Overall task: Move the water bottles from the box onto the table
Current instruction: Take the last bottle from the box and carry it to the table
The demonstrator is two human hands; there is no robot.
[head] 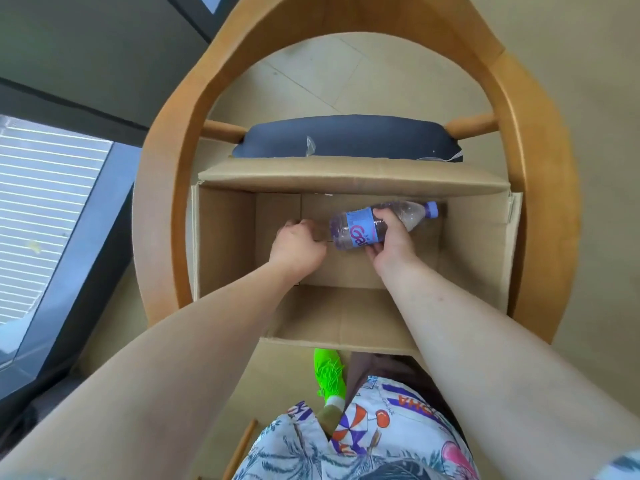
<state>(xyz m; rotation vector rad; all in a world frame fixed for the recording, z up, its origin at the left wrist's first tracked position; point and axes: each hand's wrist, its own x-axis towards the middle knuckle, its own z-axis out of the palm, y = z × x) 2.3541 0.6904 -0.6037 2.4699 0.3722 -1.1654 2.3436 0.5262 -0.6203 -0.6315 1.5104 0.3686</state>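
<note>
One water bottle (377, 221) with a purple cap, inside one open cardboard box (225, 237). Two bare hands in the box: left (298, 245), right (393, 244). One wooden chair (166, 168) with one dark cushion (349, 136). One bright green shoe (329, 375) on the floor.

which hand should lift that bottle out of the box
Right. The right hand already grips the water bottle around its label, inside the cardboard box. The left hand holds nothing that shows.
</note>
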